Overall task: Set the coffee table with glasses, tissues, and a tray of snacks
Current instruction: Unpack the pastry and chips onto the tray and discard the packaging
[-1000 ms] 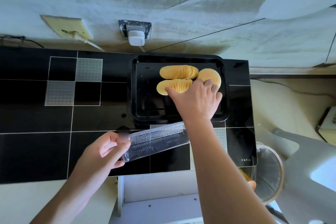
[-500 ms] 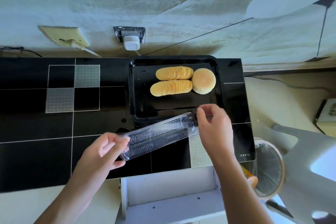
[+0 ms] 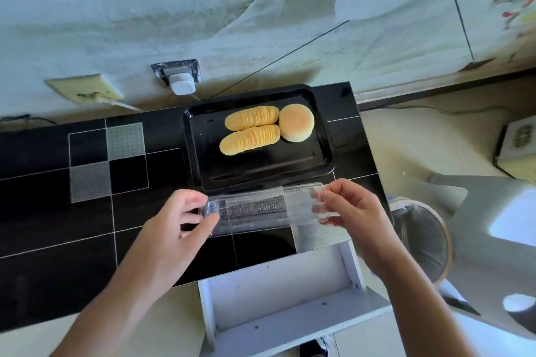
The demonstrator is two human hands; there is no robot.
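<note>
While both hands pinch its ends, the clear sleeve [image 3: 262, 210] lies crosswise, its long axis running 9 to 3 o'clock: left hand [image 3: 177, 226] closed on the 9 end, right hand [image 3: 352, 209] on the 3 end. It looks empty, though glare hinders. At 12 o'clock, just beyond, the tray [image 3: 203, 159] holds two cracker rows [image 3: 251, 129] and a bun [image 3: 296, 122], equally near either hand.

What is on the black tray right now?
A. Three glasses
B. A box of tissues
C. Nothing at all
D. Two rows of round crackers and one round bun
D: the black tray holds two rows of crackers lying side by side, with one round bun at their right end; both hands are off the tray, holding a clear plastic container in front of it.
</note>
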